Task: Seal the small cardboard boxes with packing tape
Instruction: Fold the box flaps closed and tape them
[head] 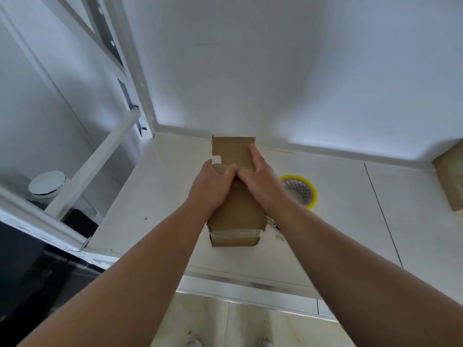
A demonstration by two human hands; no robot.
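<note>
Brown cardboard box (238,211), lid flap raised, stacked on second box (234,241), yellow tape roll (302,192) flat beside

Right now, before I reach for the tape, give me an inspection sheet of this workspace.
Surface: white tiled counter against a white wall.
Job's things: small cardboard box, tape strip across its near end, far flap raised; yellow tape roll to its right; another cardboard box at the far right edge.
Clutter: small metal item beside the box, too hidden to name.
Hands: left hand grips the box just below the flap; right hand lies on the flap.
Cables: nothing seen.
Surroundings: white metal frame, lidded white bin lower left, tiled floor.
</note>
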